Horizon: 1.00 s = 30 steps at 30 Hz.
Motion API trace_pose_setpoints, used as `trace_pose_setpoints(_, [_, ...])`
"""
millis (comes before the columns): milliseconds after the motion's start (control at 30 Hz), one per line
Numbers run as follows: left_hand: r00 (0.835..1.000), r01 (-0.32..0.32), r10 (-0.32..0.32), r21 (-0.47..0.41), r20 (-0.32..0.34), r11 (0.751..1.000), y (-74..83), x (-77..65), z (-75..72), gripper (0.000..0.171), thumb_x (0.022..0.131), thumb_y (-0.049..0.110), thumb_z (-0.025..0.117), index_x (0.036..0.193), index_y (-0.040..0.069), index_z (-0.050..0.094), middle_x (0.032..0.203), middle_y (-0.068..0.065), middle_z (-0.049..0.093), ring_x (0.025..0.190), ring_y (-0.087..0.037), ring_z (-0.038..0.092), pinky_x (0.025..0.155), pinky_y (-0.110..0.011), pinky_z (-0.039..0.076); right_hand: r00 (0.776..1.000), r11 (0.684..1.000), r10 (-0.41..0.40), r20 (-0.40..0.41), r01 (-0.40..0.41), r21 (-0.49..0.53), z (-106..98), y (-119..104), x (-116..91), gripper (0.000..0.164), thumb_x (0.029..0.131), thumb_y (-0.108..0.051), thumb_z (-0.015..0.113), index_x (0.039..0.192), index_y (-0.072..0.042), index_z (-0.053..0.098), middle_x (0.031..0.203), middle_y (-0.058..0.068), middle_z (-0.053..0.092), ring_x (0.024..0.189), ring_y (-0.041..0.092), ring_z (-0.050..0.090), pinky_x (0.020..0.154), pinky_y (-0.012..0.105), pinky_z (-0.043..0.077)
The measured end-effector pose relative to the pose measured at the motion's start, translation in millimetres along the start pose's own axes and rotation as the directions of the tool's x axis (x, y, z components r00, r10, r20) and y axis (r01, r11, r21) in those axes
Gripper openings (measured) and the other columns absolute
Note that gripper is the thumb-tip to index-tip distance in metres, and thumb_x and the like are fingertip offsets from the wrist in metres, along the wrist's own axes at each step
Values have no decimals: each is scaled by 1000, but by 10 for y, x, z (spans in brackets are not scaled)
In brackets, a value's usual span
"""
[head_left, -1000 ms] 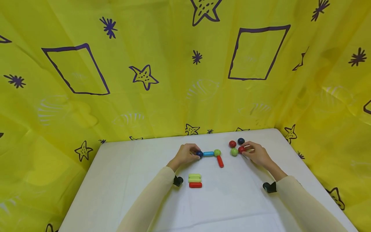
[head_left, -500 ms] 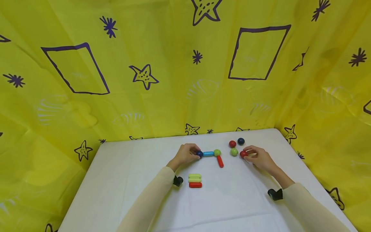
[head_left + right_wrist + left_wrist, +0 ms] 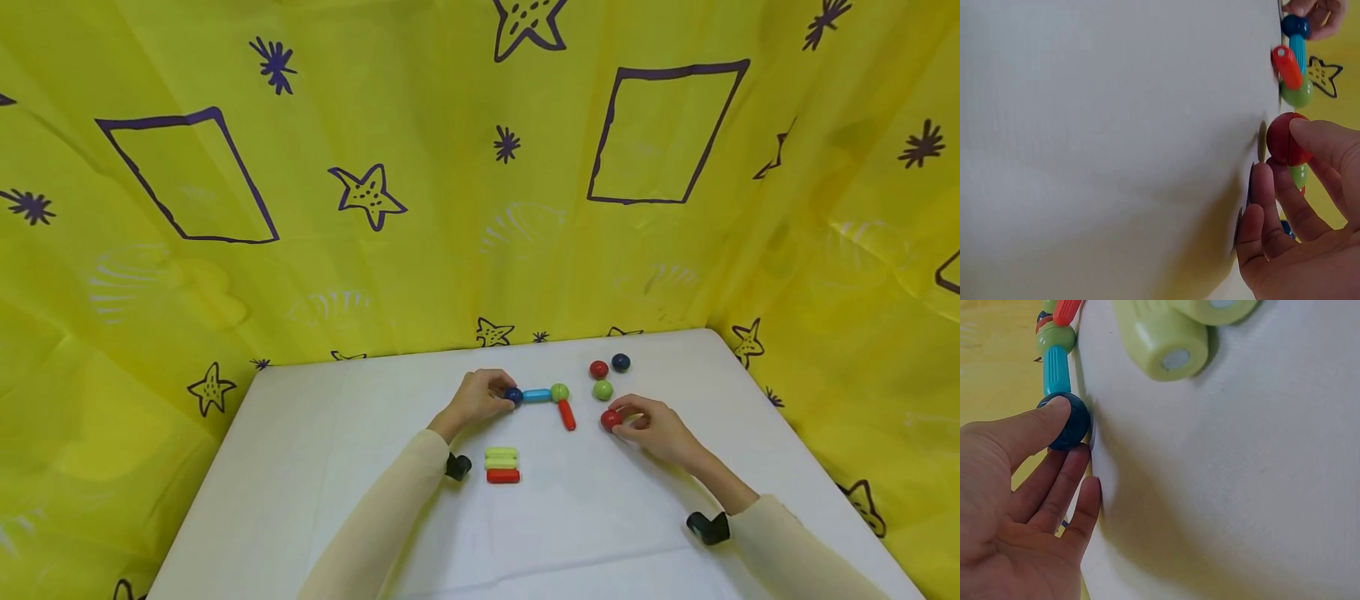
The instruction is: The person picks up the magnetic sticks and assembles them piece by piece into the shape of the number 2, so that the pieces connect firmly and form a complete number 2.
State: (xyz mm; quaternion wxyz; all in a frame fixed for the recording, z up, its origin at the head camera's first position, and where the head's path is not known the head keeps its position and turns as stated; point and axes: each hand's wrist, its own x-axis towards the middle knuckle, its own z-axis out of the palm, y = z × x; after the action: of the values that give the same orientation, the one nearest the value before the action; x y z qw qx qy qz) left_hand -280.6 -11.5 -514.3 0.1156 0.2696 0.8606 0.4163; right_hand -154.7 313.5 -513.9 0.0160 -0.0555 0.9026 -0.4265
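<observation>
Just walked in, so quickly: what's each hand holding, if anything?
Left hand: pinching a dark blue ball.
Right hand: pinching a red ball.

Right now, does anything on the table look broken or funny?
No, nothing looks broken or spilled. The three loose sticks lie side by side. The red stick slants off the green ball, but seems attached. The line on the red ball in the right hand's fingers is probably a seam.

Left grip [image 3: 477,398] holding navy ball [image 3: 513,397], right grip [image 3: 657,427] holding red ball [image 3: 610,420], white table [image 3: 592,508], yellow backdrop [image 3: 435,267]
</observation>
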Motion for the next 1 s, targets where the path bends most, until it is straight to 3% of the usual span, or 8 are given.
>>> trace_pose_setpoints(400, [1000, 5, -5, 3, 4, 1000, 21, -10, 0, 25, 88, 6, 81, 112, 8, 74, 106, -3, 74, 95, -16, 67, 91, -34, 55, 997, 998, -39, 66, 36, 45, 279, -156, -24, 27, 91, -10, 78, 117, -11, 70, 107, 7, 72, 82, 19, 60, 71, 25, 52])
trace_pose_setpoints(633, [999, -4, 3, 56, 33, 998, 60, 7, -25, 25, 88, 9, 81, 112, 9, 74, 108, -3, 73, 97, -16, 66, 91, -33, 54, 994, 997, -70, 88, 67, 41, 339, -199, -24, 28, 91, -9, 78, 118, -13, 70, 108, 4, 70, 85, 21, 59, 70, 25, 52])
trace_pose_setpoints(833, [997, -38, 32, 93, 66, 995, 169, 43, -51, 36, 90, 9, 80, 124, 7, 69, 123, -11, 71, 101, -22, 66, 90, -35, 54, 995, 998, -47, 90, 44, 40, 348, -227, -42, 29, 92, -11, 77, 120, -13, 70, 109, 4, 69, 88, 22, 58, 71, 25, 52])
trace_pose_setpoints(1000, [990, -111, 95, 169, 100, 979, 348, 95, -65, 44, 91, 10, 79, 133, 7, 65, 132, -15, 65, 103, -29, 63, 89, -37, 51, 994, 998, -58, 94, 55, 36, 341, -225, -41, 29, 92, -11, 77, 121, -12, 70, 109, 5, 70, 88, 21, 59, 73, 25, 52])
